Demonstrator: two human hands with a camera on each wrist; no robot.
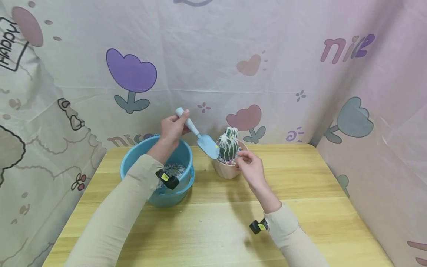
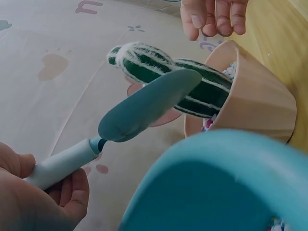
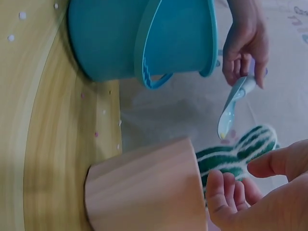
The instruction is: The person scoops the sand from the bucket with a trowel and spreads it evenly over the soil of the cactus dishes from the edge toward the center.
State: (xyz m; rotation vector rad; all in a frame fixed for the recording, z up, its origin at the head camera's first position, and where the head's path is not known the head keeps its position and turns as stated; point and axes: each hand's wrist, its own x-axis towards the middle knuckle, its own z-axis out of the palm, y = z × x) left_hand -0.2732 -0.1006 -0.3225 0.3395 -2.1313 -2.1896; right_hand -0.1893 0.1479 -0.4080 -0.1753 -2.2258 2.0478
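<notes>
- Two hands work above a wooden tabletop (image 1: 300, 207); both forearms wear beige sleeves with a small black-and-yellow clip at each wrist.
- Left hand (image 1: 172, 128): fingers and thumb curled round the pale handle of a light-blue trowel (image 1: 199, 136), held raised above the rear rim of the bucket. The handle end sticks up past the thumb.
- Trowel blade: slopes down and to the right, its tip just beside or touching the cactus on that plant's left side; the left wrist view shows the blade lying across the front of the cactus, but contact cannot be told for certain.
- Right hand (image 1: 251, 167): fingers loosely bent and holding nothing, fingertips at the right-hand rim of the pot; in the right wrist view the fingers hover close to the pot mouth and the cactus.
- Cactus (image 1: 228, 145): a green, white-ribbed, plush-looking plant with a small knob on top, standing upright in the pot.
- Pot (image 1: 226, 170): pinkish, tapered, resting on the tabletop near its middle rear; coloured gravel shows at the rim around the cactus base.
- Bucket (image 1: 181, 154): blue, with a handle, standing on the tabletop just left of the pot and apart from it; speckled gravel lies inside.
- Loose grains lie scattered on the tabletop in front of the bucket.
- Backdrop: a pale cloth (image 1: 213, 66) printed with tulips and hearts encloses the tabletop on three sides.
</notes>
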